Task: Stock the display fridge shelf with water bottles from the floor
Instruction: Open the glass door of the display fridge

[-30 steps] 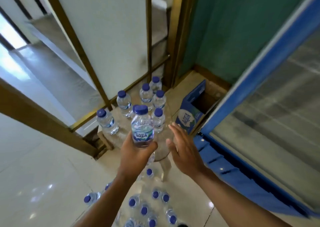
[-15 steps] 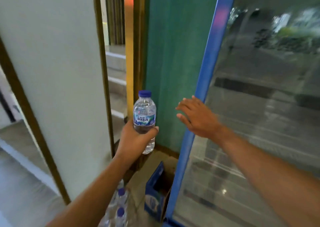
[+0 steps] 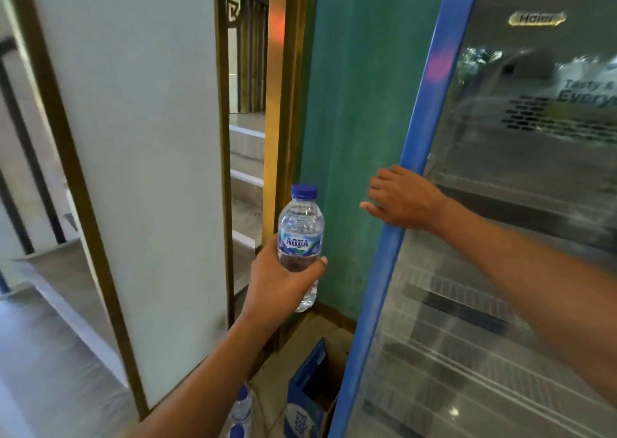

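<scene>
My left hand [image 3: 280, 287] grips a small clear water bottle [image 3: 301, 233] with a blue cap and a blue "AQUA" label, held upright in front of the teal wall. My right hand [image 3: 402, 200] curls its fingers round the left edge of the display fridge door's blue frame [image 3: 417, 157]. The glass door [image 3: 521, 237] is closed, with wire shelves faintly visible behind its reflections. Two more blue-capped bottles [image 3: 242, 411] peek up from the floor at the bottom edge.
An open blue cardboard box [image 3: 309, 394] stands on the floor against the fridge's lower left corner. A teal wall [image 3: 354, 120] fills the gap beside the fridge. A white panel [image 3: 133, 137] in a gold-brown frame rises on the left, with steps behind it.
My view has risen from the floor bottles to the fridge door. The left hand lifted the bottle to chest height. The right hand reached the door's blue edge and took hold of it.
</scene>
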Tool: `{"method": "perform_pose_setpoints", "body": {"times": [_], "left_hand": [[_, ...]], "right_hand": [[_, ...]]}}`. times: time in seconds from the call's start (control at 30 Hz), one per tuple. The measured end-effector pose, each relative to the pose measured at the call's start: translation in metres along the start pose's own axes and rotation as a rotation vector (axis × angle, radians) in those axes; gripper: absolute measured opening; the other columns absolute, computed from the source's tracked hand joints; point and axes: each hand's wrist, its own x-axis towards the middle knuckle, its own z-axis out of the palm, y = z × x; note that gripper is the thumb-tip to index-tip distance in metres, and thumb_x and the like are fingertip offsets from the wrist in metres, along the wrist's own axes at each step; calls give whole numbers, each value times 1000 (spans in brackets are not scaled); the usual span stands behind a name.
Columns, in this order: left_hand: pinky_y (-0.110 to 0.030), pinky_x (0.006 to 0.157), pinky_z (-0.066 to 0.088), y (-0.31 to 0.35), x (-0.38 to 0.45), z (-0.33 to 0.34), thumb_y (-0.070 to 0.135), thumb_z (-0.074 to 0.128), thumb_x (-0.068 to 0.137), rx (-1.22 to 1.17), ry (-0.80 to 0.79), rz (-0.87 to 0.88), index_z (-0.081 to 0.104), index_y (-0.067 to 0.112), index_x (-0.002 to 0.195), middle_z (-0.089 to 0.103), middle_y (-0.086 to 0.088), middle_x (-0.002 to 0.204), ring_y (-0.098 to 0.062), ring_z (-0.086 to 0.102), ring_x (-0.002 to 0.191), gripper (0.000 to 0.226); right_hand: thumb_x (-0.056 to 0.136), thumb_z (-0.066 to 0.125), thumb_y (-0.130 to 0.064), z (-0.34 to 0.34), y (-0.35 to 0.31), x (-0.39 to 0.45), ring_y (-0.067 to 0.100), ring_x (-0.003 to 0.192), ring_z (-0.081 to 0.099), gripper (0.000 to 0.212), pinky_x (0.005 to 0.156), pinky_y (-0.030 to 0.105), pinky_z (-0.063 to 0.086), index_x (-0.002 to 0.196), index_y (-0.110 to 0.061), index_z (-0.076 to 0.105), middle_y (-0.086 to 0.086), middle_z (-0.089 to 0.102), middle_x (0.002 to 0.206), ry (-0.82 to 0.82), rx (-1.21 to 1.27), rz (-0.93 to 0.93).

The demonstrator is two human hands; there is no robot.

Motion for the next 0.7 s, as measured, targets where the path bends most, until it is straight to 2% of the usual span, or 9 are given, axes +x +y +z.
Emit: {"method": "perform_pose_setpoints", "body": {"times": [0.07,0.2,0.27,0.37,0.47,0.53,0.63,0.7], "left_hand": [[-21,73,57,0,-8,-8,25,79,76,32,11,-10,55,31,112,70,9,97,-5,70,85,44],[-29,78,59,5,-24,-23,20,79,76,38,35,-14,56,32,110,72,6,97,-9,71,86,42],[-29,76,59,8,-31,-28,18,78,77,33,59,-15,57,29,113,72,4,97,-11,71,86,43],[-23,71,59,12,-40,-32,19,77,78,22,100,-17,57,28,115,71,6,97,-9,71,84,42],[-27,75,59,14,-44,-33,21,77,78,6,122,-27,57,29,115,71,7,98,-9,70,86,43],[-28,77,59,16,-46,-33,22,77,78,9,110,-18,57,29,115,71,8,98,-7,70,86,43],[-31,79,59,23,-45,-36,23,78,78,33,54,-7,56,30,113,70,9,97,-6,70,86,42],[-33,81,59,31,-49,-39,23,78,77,36,32,5,56,31,112,70,9,96,-6,70,85,42]], "right_hand": [[93,34,-46,-8,12,10,26,69,55,52,67,36,39,63,-14,61,4,57,65,-41,-46,26],[92,22,-50,-20,18,21,23,67,56,66,69,33,39,60,-14,66,2,60,60,-206,-116,67],[95,18,-53,-26,14,27,22,76,59,69,75,33,39,71,-15,71,2,66,71,-281,-159,58],[98,23,-55,-33,8,32,25,98,57,62,87,36,35,90,-14,69,6,69,96,-391,-105,92],[98,23,-57,-44,5,35,25,100,56,63,88,35,35,90,-14,69,6,69,97,-423,-136,114],[98,21,-57,-48,2,34,25,95,57,66,86,35,35,84,-13,70,6,70,90,-426,-120,135],[95,16,-56,-69,-15,33,24,68,58,77,71,34,37,56,-14,67,5,63,57,-345,-109,172],[94,8,-56,-89,-31,31,23,60,53,82,68,34,36,47,-15,61,5,57,50,-319,-102,194]]}}
